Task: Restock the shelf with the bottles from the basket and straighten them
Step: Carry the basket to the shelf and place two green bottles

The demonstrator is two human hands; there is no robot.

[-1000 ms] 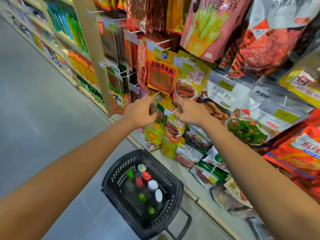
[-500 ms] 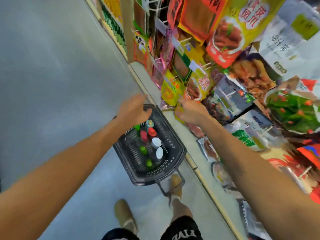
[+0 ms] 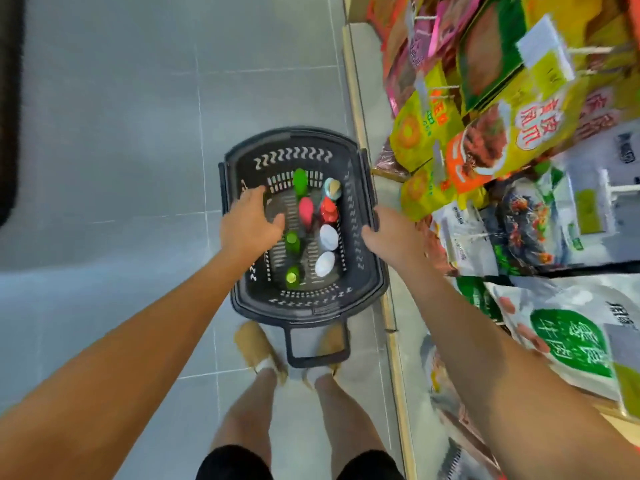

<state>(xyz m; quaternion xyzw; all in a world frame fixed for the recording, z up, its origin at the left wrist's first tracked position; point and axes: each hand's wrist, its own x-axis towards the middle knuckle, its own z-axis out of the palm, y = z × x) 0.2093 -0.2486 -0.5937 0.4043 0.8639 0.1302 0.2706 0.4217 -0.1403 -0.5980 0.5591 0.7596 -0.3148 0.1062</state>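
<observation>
A black plastic basket [image 3: 294,306] stands on the floor below me. Several upright bottles are inside: green caps [image 3: 300,180], a pink cap [image 3: 306,209], a red cap [image 3: 328,207] and two white caps [image 3: 328,237]. My left hand [image 3: 251,225] hovers over the basket's left side with fingers spread, holding nothing, just left of the pink-capped bottle. My right hand [image 3: 389,237] rests on the basket's right rim with its fingers curled over the edge.
Snack packets [image 3: 485,147] hang on pegs to the right, above a pale shelf base ledge [image 3: 389,306]. The basket's pull handle [image 3: 317,358] lies between my feet [image 3: 256,348]. Grey tiled floor [image 3: 121,168] spreads to the left.
The view has swung down from the hanging packets to the basket. Both hands dropped from the pegs; the left now hovers inside the basket and the right sits on its rim.
</observation>
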